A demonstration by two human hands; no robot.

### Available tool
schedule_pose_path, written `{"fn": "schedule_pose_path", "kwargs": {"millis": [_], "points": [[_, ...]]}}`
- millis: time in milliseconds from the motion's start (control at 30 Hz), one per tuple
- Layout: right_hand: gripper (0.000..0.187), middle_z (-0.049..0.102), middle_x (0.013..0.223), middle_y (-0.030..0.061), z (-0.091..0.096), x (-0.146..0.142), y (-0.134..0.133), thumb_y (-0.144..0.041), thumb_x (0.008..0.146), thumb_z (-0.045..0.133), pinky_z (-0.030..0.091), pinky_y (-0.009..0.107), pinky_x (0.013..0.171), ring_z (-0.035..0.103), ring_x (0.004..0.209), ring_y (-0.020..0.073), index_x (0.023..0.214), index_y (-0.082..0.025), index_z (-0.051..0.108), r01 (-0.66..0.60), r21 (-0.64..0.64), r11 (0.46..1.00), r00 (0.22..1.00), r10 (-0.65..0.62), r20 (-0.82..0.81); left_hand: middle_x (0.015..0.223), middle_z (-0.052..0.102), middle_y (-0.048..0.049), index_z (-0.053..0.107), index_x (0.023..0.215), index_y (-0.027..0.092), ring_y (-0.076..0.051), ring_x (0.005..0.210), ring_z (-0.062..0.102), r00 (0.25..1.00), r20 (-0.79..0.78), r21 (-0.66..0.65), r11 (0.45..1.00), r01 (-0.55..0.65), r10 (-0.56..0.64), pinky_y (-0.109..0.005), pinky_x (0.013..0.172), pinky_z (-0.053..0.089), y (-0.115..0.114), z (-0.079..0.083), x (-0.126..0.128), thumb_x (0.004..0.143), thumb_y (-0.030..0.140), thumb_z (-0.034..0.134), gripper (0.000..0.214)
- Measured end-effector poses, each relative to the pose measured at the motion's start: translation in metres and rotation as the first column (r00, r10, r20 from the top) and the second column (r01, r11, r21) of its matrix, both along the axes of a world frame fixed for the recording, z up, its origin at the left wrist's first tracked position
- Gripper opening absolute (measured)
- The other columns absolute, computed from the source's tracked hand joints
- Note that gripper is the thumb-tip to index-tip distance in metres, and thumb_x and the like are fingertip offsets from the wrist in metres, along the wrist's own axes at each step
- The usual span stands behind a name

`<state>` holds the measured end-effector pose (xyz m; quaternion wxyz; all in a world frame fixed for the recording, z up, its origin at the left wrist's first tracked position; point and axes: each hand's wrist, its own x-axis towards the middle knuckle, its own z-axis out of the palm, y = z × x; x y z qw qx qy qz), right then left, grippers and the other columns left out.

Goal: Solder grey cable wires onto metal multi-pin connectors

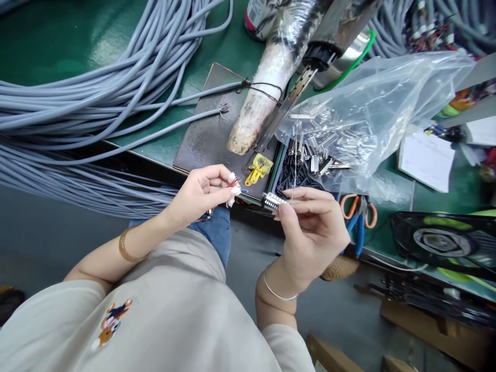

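My left hand (209,191), with white coverings on its fingertips, is closed on thin wires (234,182). Red and blue ends stick out toward the right; the rest of these wires is hidden by the hand. A short gap away, my right hand (310,227) pinches a small metal multi-pin connector (274,200) between thumb and fingers, its row of contacts showing. Just beyond both hands, yellow clips (258,169) lie on a dark board (205,137). More metal connectors (315,164) lie loose with a clear plastic bag (387,113), beside small black parts (296,173).
Grey cables (127,82) are heaped at left and hang over the edge. A soldering iron (287,106) and a wrapped white rod (258,103) point down over the board. Cutters and scissors (358,217) and a black fan (445,240) stand at right.
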<state>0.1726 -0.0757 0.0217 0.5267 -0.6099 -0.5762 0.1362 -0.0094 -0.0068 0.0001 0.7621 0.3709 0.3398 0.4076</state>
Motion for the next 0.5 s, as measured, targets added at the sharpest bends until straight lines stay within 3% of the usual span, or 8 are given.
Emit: {"fn": "schedule_pose_path", "kwargs": {"millis": [133,267,400,500], "points": [[0.013,0.073,0.087,-0.0012,-0.018,-0.013,0.015,-0.018,0.088,0.076,0.06,0.028,0.058,0.073,0.075,0.0145,0.084,-0.023,0.065,0.093,0.163,0.982,0.99,-0.073,-0.122,0.064,0.059,0.0045,0.06,0.073,0.015,-0.004,0.054,0.048,0.998,-0.048,0.011,0.999,-0.034,0.034,-0.016,0.052,0.04,-0.001,0.001,0.001,0.068,0.019,0.086,0.027],[0.01,0.077,0.093,-0.0005,-0.028,-0.015,0.02,-0.017,0.09,0.073,0.062,0.032,0.07,0.075,0.083,0.0155,0.088,-0.023,0.065,0.044,0.315,0.948,0.999,-0.039,-0.023,0.065,0.059,0.0038,0.06,0.073,0.015,-0.004,0.056,0.048,0.998,-0.045,0.034,0.999,-0.035,0.036,-0.015,0.053,0.041,0.0,0.0,0.002,0.068,0.022,0.089,0.031],[0.015,0.076,0.098,0.0019,-0.034,-0.012,0.018,-0.013,0.09,0.072,0.061,0.032,0.075,0.074,0.089,0.0161,0.083,-0.022,0.062,0.006,0.261,0.965,0.988,-0.046,0.149,0.068,0.061,0.0024,0.062,0.075,0.014,-0.005,0.059,0.054,0.997,-0.048,0.062,0.996,-0.063,0.066,-0.016,0.056,0.045,0.0,-0.002,0.003,0.067,0.025,0.092,0.033],[0.016,0.077,0.102,0.0027,-0.04,-0.011,0.017,-0.008,0.089,0.073,0.062,0.029,0.075,0.075,0.091,0.0157,0.091,-0.022,0.065,-0.024,0.237,0.971,0.975,-0.029,0.219,0.068,0.06,0.0031,0.062,0.074,0.013,-0.002,0.05,0.044,0.99,-0.101,0.071,0.994,-0.089,0.096,-0.015,0.046,0.035,0.0,-0.002,0.004,0.068,0.024,0.091,0.031]]}}
